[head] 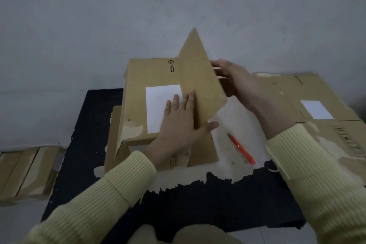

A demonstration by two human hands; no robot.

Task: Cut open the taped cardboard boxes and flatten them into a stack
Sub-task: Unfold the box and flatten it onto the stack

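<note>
A brown cardboard box [138, 89] with a PICO logo and a white label lies half collapsed on a black mat [83, 144]. My left hand [180, 123] presses flat on its top panel, fingers spread over the label, thumb hooked under the near edge of a raised panel [198, 69]. My right hand [235, 79] grips that panel's far right edge from behind, holding it tilted upward. An orange-red cutter pen [242, 149] lies loose on the mat to the right of the box, untouched.
A flattened box [297, 93] with a white label lies on the floor at the right. More folded cardboard [25, 172] sits at the left edge. A grey wall rises behind. Torn pale patches mark the mat.
</note>
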